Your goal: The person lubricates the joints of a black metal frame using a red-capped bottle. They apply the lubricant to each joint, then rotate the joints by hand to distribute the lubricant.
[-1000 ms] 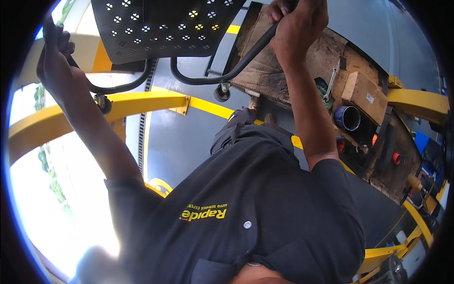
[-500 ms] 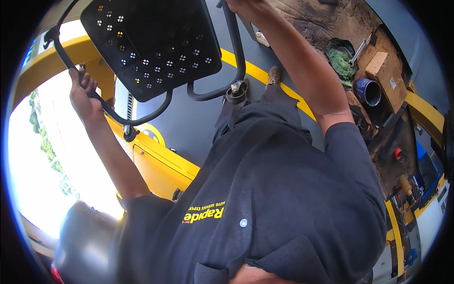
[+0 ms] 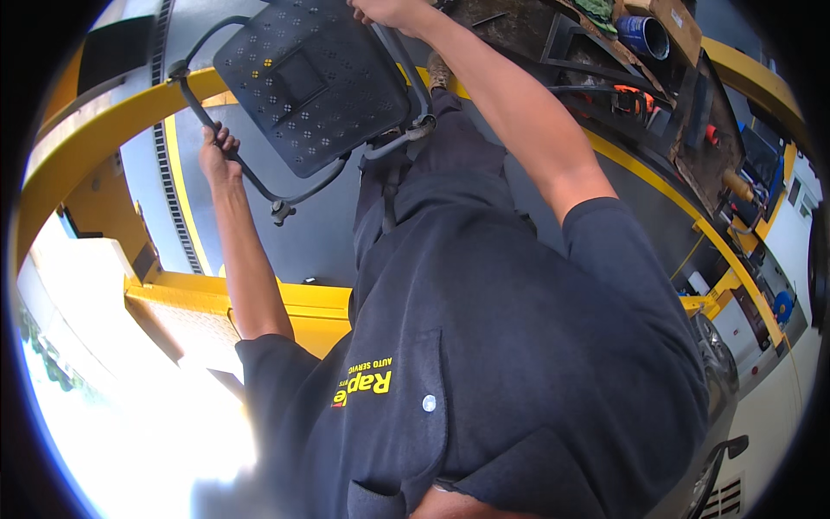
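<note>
The black seat (image 3: pixel 346 112), at upper left of the view between the hands, looks stiff, fairly light and perhaps slick, best held by its tube (image 3: pixel 251 176), which the left hand (image 3: pixel 220 154) grips, while the right hand (image 3: pixel 385 10), well apart at the top edge, has an unclear grip.

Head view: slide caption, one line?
Left hand gripping the tubular frame of a black perforated panel, right hand at its opposite side.
</note>
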A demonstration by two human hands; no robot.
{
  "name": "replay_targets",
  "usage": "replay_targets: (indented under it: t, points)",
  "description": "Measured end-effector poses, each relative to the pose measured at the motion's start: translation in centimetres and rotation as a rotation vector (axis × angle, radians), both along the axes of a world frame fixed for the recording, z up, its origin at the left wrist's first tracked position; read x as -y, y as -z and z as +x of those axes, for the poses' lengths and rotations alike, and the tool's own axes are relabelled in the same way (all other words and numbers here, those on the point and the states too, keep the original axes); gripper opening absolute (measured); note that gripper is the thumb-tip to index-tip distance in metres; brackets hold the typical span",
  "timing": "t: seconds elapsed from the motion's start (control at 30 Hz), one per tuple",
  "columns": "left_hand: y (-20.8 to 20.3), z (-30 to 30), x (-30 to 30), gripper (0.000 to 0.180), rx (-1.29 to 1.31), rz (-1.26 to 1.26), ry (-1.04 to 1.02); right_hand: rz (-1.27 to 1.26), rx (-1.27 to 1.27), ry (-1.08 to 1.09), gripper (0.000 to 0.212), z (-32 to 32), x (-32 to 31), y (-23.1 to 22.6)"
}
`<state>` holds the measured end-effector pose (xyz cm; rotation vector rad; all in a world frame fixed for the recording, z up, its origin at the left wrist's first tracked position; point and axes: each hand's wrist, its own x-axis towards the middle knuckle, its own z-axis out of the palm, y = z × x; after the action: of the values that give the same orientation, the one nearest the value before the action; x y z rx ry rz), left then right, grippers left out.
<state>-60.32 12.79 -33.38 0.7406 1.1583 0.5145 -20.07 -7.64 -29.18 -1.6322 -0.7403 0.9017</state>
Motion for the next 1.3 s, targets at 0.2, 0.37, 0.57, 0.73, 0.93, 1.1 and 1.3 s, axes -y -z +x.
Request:
replay_targets:
  t: [0.2,0.37,0.57,0.73,0.93,1.1,1.3]
  points:
    - [4.5,4.6,2.8,0.039,0.017,-0.001,0.159,-0.2,-0.223,0.243,0.071,-2.6,9.4,2.8]
    - [3.0,7.5,4.6,0.041,-0.066,-0.022,0.3,-0.268,-0.295,0.436,0.082,-4.2,14.3,2.1]
    - [0.2,10.8,6.2,0.039,-0.01,-0.04,0.44,-0.268,-0.262,0.599,0.083,-4.7,18.5,-0.6]
    - [-0.6,15.8,7.7,0.038,-0.006,0.044,0.581,-0.23,-0.239,0.727,0.082,-4.3,22.2,-0.4]
    - [-1.8,20.9,9.8,0.038,-0.078,0.133,0.725,-0.182,-0.248,0.881,0.082,-5.1,26.4,-1.0]
    - [-2.3,22.3,11.5,0.038,-0.011,0.123,0.758,-0.081,-0.236,0.935,0.081,-5.0,29.2,-2.0]
    - [3.9,25.6,18.4,0.042,-0.383,0.297,0.831,-0.215,-0.231,0.791,0.082,2.2,34.4,2.3]
